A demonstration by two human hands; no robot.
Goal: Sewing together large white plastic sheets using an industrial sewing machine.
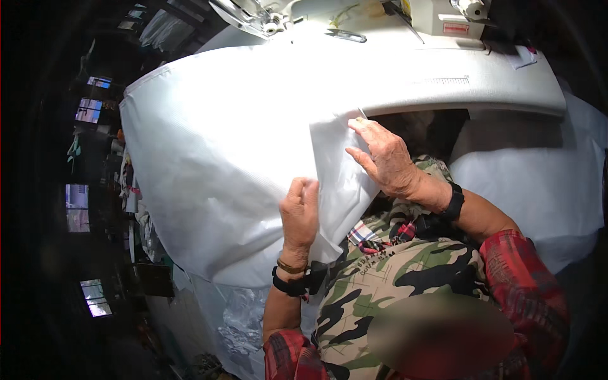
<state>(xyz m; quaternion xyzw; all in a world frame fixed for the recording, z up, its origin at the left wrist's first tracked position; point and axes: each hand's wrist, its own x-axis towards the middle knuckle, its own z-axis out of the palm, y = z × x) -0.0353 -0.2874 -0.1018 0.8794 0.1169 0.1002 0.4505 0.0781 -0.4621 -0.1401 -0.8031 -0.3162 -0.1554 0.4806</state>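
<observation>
A large sheet of white fabric [209,145] spreads over the sewing table [506,85] and hangs down its near side. My left hand [300,212] is closed on the fabric close to a folded edge, thumb uppermost; the exact pinch is hidden and slightly blurred. Farther right and a little higher, my right hand [387,158] has its fingers bent over the fabric's edge at the table's front. Its fingertips touch the cloth, while the thumb stands apart from them.
At the back stands a white sewing machine [440,19], its metal head parts [269,25] brightly lit. A small slim tool [346,35] lies before it. More white cloth [532,171] hangs at the right. Clear plastic [244,316] lies low at the left.
</observation>
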